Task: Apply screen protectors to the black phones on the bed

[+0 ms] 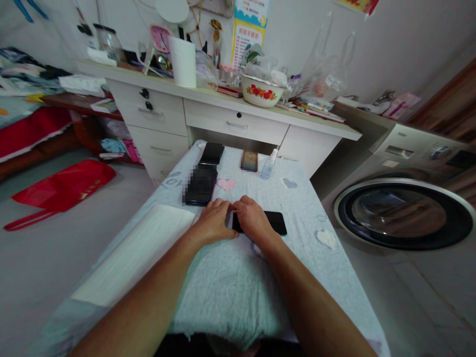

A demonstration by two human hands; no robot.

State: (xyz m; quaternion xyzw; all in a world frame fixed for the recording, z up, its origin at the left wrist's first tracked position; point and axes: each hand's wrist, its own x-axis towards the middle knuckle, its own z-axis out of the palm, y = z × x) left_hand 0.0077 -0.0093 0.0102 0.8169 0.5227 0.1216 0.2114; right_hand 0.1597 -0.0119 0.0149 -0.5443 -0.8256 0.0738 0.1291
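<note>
On a cloth-covered surface [230,297], the right hand [253,216], the nearer, lies across a dark-screened phone [276,222] set lengthwise left to right; the left hand [214,221] curves, half-spread, at the phone's left end. Whether either grips cannot be told.

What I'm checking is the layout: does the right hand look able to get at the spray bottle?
Probably yes. Only patterned cloth shows between the right hand and the spray bottle, slightly right and farther ahead; the hand would likely just need to leave the phone.
</note>
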